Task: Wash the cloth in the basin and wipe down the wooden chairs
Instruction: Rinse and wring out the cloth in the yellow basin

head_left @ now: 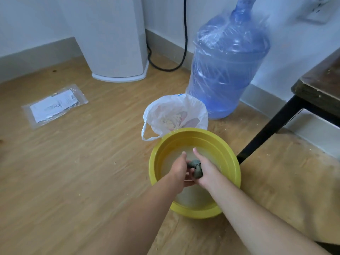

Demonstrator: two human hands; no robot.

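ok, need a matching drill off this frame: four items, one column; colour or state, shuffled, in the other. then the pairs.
Items:
1. basin
2. cloth
3. water jug
4. bag

States:
A. blue, wrapped in clear film
B. white plastic, open at the top, behind the basin
C. yellow, holds cloudy water
D. grey-green, bunched between both hands

Pairs: 1-C, 2-D, 3-A, 4-B
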